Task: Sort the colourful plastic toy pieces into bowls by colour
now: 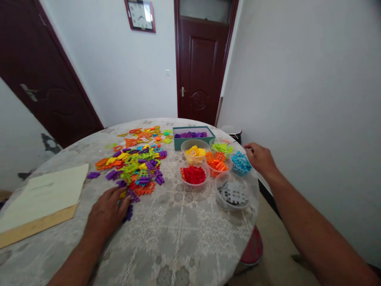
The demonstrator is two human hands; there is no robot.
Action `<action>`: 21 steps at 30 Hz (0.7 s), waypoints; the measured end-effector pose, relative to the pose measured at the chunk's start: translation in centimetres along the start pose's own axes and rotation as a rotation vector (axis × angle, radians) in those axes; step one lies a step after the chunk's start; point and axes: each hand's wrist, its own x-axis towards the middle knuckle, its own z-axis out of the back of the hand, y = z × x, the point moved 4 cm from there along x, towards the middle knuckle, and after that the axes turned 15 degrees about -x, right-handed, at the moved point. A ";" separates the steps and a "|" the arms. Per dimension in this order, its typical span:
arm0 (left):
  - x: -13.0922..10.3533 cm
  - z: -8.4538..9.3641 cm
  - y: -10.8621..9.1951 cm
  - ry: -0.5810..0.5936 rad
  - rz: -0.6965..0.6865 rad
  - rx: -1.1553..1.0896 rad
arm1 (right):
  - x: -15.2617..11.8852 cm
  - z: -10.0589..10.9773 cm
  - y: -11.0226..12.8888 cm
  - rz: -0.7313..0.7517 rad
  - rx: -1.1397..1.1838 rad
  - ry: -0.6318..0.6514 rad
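My left hand [107, 209] rests on the table at the near edge of a mixed pile of plastic building pieces [139, 167]. Its fingers are apart, touching a yellow piece [123, 194], with a dark purple piece [128, 213] beside the thumb. My right hand [262, 159] is at the table's right edge, fingers curled together beside a clear bowl of blue pieces [241, 162]. Whatever those fingers hold, if anything, is hidden. More clear bowls hold red pieces [193, 174], yellow pieces [195, 151], orange pieces [218, 162], lime green pieces [222, 148] and grey pieces [234, 193].
A green box [193, 143] with purple pieces stands behind the bowls. At the left lie a pale sheet [56, 190] and a wooden strip [38, 226]. A patterned cloth [166, 242] covers the round table; a red stool [253, 248] stands below its right edge.
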 end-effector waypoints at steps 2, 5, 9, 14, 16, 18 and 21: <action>-0.2 0.2 -0.7 0.023 -0.027 0.027 | -2.0 2.6 3.0 0.001 0.114 -0.087; -0.4 0.3 -1.7 0.074 -0.041 -0.006 | -6.2 5.6 9.6 0.095 0.343 -0.046; -0.9 0.4 -2.5 0.118 -0.064 -0.104 | -12.2 5.7 20.9 0.458 0.596 0.236; -1.9 0.3 -3.2 0.104 -0.122 -0.182 | -13.8 0.5 31.7 0.654 0.658 0.334; -2.1 0.3 -3.3 0.056 -0.122 -0.183 | -12.0 -2.4 34.5 0.622 0.626 0.305; -2.3 0.3 -3.3 0.021 -0.097 -0.168 | -9.4 -5.3 36.7 0.537 0.575 0.275; -2.4 -0.2 -3.0 0.004 -0.047 -0.120 | -6.1 -9.1 39.3 0.369 0.444 0.319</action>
